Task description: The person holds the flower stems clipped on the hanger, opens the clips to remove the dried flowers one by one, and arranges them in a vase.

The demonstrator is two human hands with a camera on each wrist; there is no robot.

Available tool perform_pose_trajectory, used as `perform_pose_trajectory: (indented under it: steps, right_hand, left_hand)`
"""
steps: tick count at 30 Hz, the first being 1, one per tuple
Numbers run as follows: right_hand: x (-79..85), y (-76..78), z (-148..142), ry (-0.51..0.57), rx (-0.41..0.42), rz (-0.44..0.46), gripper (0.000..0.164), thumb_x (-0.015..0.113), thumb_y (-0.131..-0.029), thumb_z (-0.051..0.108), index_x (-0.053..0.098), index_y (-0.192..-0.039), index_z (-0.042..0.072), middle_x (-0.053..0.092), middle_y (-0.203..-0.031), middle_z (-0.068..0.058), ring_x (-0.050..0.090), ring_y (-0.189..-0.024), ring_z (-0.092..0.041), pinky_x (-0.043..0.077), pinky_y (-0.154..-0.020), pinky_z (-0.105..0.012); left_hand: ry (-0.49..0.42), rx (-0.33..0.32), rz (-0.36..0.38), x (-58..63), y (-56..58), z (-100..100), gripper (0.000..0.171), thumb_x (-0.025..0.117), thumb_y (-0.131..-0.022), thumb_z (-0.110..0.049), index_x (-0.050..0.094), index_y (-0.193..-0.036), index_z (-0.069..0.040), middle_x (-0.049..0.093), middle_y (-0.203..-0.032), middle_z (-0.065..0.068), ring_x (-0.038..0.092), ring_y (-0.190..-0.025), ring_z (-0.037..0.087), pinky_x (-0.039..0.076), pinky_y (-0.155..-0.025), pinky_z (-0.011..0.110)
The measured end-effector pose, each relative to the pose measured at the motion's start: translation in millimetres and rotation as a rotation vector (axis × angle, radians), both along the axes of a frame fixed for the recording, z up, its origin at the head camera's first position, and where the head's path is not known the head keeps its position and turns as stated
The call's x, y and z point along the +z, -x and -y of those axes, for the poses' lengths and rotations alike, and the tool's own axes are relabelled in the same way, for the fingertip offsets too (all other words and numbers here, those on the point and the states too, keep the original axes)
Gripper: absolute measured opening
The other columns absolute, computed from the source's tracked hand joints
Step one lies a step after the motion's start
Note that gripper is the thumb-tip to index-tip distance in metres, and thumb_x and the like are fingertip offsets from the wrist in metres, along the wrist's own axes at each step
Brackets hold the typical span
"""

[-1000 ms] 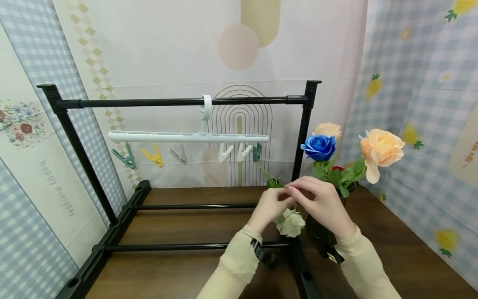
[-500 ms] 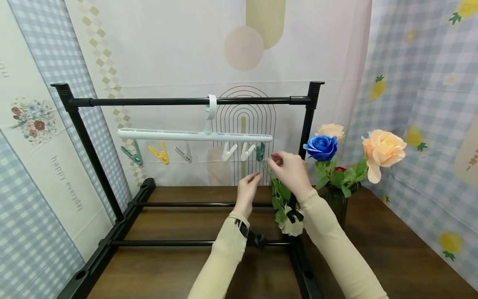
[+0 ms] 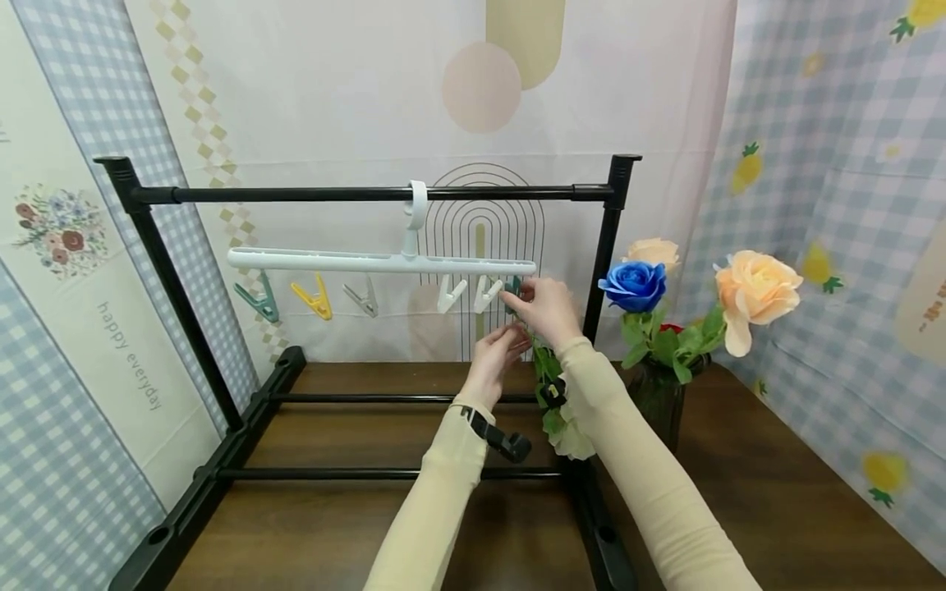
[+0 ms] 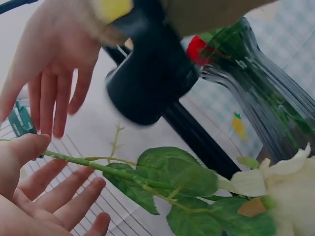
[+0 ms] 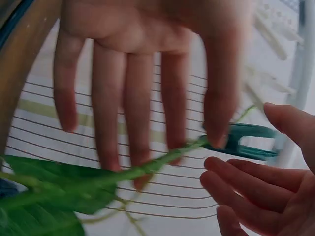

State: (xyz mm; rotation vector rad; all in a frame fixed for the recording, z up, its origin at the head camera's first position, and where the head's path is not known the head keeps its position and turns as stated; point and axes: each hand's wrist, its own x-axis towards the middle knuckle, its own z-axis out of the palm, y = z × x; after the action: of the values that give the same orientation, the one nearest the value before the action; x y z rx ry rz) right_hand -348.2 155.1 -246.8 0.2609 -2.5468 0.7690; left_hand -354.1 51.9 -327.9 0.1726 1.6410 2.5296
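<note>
A white rose (image 3: 571, 437) hangs head down, its green stem (image 4: 115, 169) running up to a dark green clothes peg (image 5: 248, 140) at the hanger's right end. My left hand (image 3: 493, 361) is just below the peg. Its thumb and a finger pinch the upper stem, while the other fingers stretch out behind it. My right hand (image 3: 548, 310) reaches in from the right around the peg. In the right wrist view its thumb lies above the peg and its fingers below, with a small gap at the thumb.
The pale blue hanger (image 3: 318, 261) hangs from the rack's black top bar (image 3: 296, 194). Along it hang a green peg (image 3: 259, 298), a yellow peg (image 3: 314, 297), a grey peg and two white pegs. Right of the rack stands a glass vase (image 3: 658, 402) of roses.
Both hands move from near the rose's leaves up to the peg. The left hand moves up and left to the stem; the right rises, then comes left around the peg. The rose stays hanging.
</note>
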Motion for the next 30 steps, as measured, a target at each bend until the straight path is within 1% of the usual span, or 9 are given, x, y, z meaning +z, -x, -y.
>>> perform_pose_trajectory:
  steps: [3,6,9,13,18,21,24,26,30]
  right_hand:
    - [-5.1,3.1,0.9,0.012,-0.017,0.002,0.04,0.06,-0.093,0.047,0.07,-0.09,0.009,0.074,-0.091,-0.01,0.067,-0.076,-0.025,0.047,-0.061,-0.031]
    - [-7.1,3.4,1.3,0.014,-0.029,-0.012,0.04,0.06,-0.093,0.047,0.069,-0.085,0.008,0.072,-0.085,-0.01,0.061,-0.067,-0.022,0.041,-0.055,-0.026]
    - [-4.6,1.9,2.0,0.014,-0.03,-0.042,0.042,0.06,-0.092,0.048,0.066,-0.078,0.008,0.069,-0.077,-0.01,0.053,-0.058,-0.019,0.035,-0.05,-0.024]
    - [0.6,-1.3,2.4,0.019,-0.028,-0.093,0.046,0.059,-0.093,0.047,0.061,-0.068,0.008,0.064,-0.067,-0.01,0.044,-0.051,-0.017,0.028,-0.046,-0.024]
    - [1.2,-1.7,1.2,0.014,-0.012,-0.123,0.049,0.058,-0.095,0.043,0.053,-0.059,0.011,0.06,-0.06,-0.007,0.039,-0.049,-0.014,0.025,-0.047,-0.024]
    - [-0.7,-2.1,1.3,0.016,0.005,-0.123,0.05,0.059,-0.095,0.041,0.051,-0.056,0.011,0.057,-0.057,-0.005,0.036,-0.048,-0.014,0.024,-0.047,-0.024]
    - [-2.7,-3.2,2.6,0.02,0.014,-0.116,0.049,0.059,-0.094,0.041,0.052,-0.057,0.011,0.054,-0.055,-0.003,0.035,-0.047,-0.013,0.023,-0.047,-0.024]
    - [-4.1,-3.7,3.0,0.021,0.013,-0.111,0.049,0.059,-0.095,0.041,0.053,-0.057,0.011,0.048,-0.053,-0.001,0.033,-0.046,-0.013,0.022,-0.046,-0.024]
    - [-5.8,-4.2,2.9,0.03,0.018,-0.109,0.051,0.057,-0.096,0.04,0.05,-0.054,0.012,0.036,-0.048,0.003,0.029,-0.043,-0.013,0.02,-0.045,-0.024]
  left_hand:
    - [0.015,0.017,-0.008,-2.8,-2.5,-2.4,0.036,0.059,-0.097,-0.022,0.061,-0.13,-0.008,0.068,-0.121,0.012,0.07,-0.095,0.015,0.044,-0.105,0.043]
    - [0.017,0.032,-0.029,-5.9,-4.3,-2.5,0.034,0.061,-0.096,-0.021,0.063,-0.127,-0.007,0.072,-0.11,0.009,0.069,-0.081,0.008,0.049,-0.099,0.041]
    - [0.01,0.046,-0.053,-6.9,-6.1,-1.3,0.031,0.063,-0.095,-0.019,0.065,-0.122,-0.005,0.075,-0.095,0.003,0.069,-0.075,0.007,0.052,-0.095,0.041]
    - [0.003,0.054,-0.068,-5.0,-9.2,0.9,0.026,0.064,-0.094,-0.019,0.068,-0.117,-0.007,0.073,-0.079,-0.005,0.069,-0.072,0.007,0.054,-0.09,0.039]
    - [0.03,0.074,-0.092,-4.1,-13.6,2.9,0.024,0.065,-0.093,-0.021,0.07,-0.114,-0.009,0.072,-0.075,-0.008,0.069,-0.068,0.005,0.054,-0.075,0.026]
    - [0.048,0.08,-0.086,-5.4,-15.8,4.6,0.024,0.066,-0.093,-0.022,0.07,-0.113,-0.008,0.072,-0.076,-0.008,0.068,-0.067,0.005,0.052,-0.071,0.023]
    - [0.073,0.09,-0.072,-8.6,-17.4,7.5,0.026,0.066,-0.093,-0.023,0.07,-0.114,-0.008,0.072,-0.082,-0.006,0.067,-0.067,0.005,0.052,-0.072,0.023]
    - [0.094,0.097,-0.061,-11.0,-17.9,10.0,0.028,0.066,-0.093,-0.024,0.069,-0.115,-0.007,0.072,-0.089,-0.004,0.066,-0.068,0.005,0.053,-0.075,0.026]
    - [0.127,0.103,-0.046,-3.6,-30.9,16.9,0.029,0.064,-0.094,-0.021,0.067,-0.117,-0.003,0.067,-0.086,-0.005,0.064,-0.069,0.005,0.052,-0.081,0.034]
